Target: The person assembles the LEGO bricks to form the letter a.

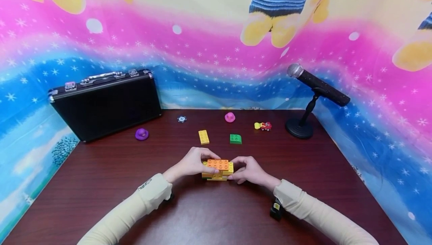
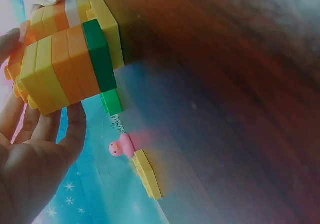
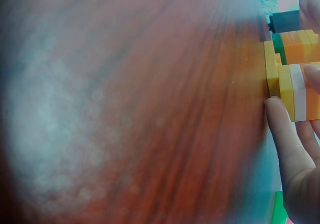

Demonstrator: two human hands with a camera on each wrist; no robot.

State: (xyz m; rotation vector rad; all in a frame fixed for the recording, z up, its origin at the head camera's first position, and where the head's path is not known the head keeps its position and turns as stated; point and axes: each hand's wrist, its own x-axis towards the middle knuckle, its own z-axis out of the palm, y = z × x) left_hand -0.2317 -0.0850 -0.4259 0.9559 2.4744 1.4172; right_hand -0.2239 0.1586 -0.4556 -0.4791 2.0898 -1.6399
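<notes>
A build of toy building blocks [image 1: 217, 164] stands on the table in front of the person, with an orange studded block lying across its top. The left wrist view shows its stacked layers [image 2: 65, 66] in yellow and orange, with a green one, a white one and a yellow plate at the bottom. The left hand [image 1: 194, 162] grips the build's left side, thumb in front and fingers behind. On the other side the right hand [image 1: 250, 170] holds it between thumb and fingers; its thumb lies by the bottom layers [image 3: 285, 91] in the right wrist view.
Beyond the hands lie a yellow block [image 1: 204, 137], a green block [image 1: 235, 139], a pink duck [image 1: 230, 117], a purple duck [image 1: 142, 134], a poker chip [image 1: 182, 119] and a small toy car [image 1: 263, 126]. A black case [image 1: 108, 106] stands back left, a microphone on a stand [image 1: 308, 106] back right.
</notes>
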